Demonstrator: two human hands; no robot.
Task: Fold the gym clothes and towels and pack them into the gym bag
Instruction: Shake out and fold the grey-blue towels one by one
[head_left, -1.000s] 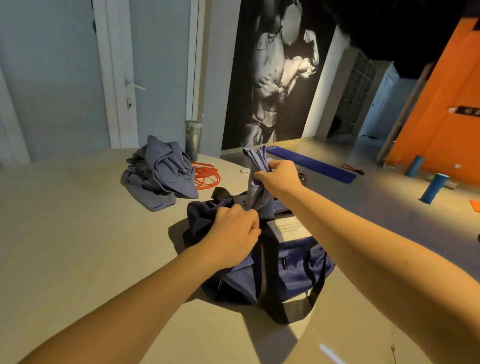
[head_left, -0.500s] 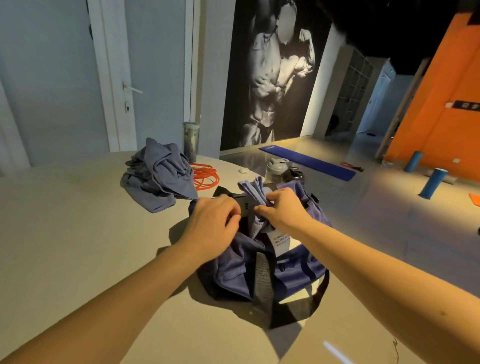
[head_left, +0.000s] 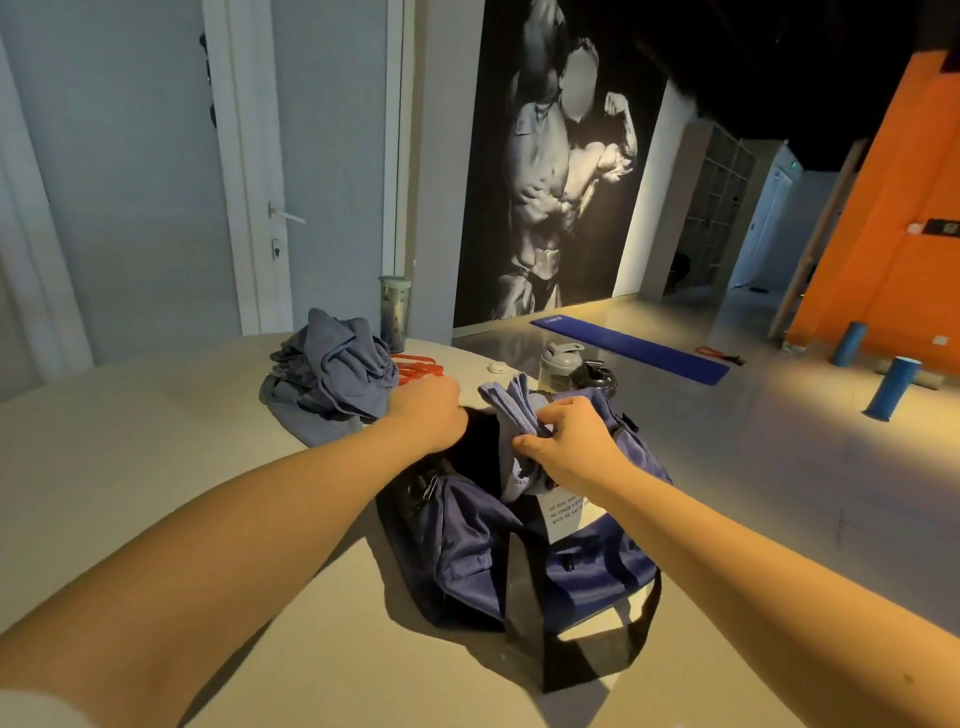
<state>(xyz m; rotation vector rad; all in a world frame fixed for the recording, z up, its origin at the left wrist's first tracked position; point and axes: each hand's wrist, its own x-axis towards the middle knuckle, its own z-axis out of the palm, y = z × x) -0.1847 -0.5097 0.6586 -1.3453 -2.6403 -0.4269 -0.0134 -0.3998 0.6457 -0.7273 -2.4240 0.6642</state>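
Observation:
A navy gym bag (head_left: 483, 551) with black straps sits open on the round table. My right hand (head_left: 566, 447) grips a folded grey-blue cloth (head_left: 511, 410) that stands half inside the bag's opening. My left hand (head_left: 428, 413) is curled on the bag's far left rim and pulls the opening wide; its fingers are hidden. A crumpled pile of grey-blue clothes (head_left: 327, 376) lies on the table behind the left hand.
An orange resistance band (head_left: 415, 370) and a tall tumbler (head_left: 394, 314) lie behind the pile. Two shaker bottles (head_left: 558, 366) stand past the bag near the table edge (head_left: 104, 374). On the floor lie a blue mat (head_left: 628, 349) and blue foam rollers (head_left: 891, 388).
My right hand has lowered the folded cloth from above the bag into its opening. My left hand has shifted left and back along the rim, widening the opening.

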